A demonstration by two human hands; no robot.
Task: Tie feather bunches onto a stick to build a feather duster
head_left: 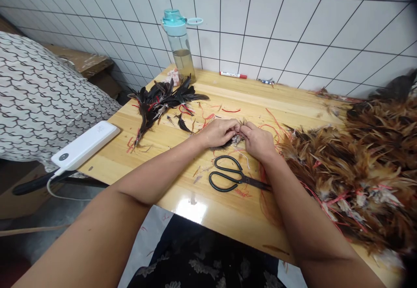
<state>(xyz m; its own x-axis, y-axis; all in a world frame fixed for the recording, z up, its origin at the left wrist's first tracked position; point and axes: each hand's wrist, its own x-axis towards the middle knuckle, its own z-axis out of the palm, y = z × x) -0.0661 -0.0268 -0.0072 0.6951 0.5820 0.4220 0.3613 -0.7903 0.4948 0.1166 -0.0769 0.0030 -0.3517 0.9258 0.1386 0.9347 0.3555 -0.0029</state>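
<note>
My left hand (219, 133) and my right hand (259, 141) meet over the middle of the table. Both are closed, with fingertips pinching a small bunch of feathers (237, 140) that has fluffy pale quill ends and dark tips under my left hand. My fingers partly hide the bunch. A white thread (245, 157) trails from it toward me. Below my hands lie black-handled scissors (224, 179), their blades partly covered by my right forearm. Red string (276, 127) lies loose beside my right hand.
A large pile of brown feather bunches (345, 162) covers the right side. Black feathers (159, 101) lie at the left, near a water bottle (182, 49). A red marker (233, 75) lies by the tiled wall. A white power bank (86, 144) sits at the table's left edge.
</note>
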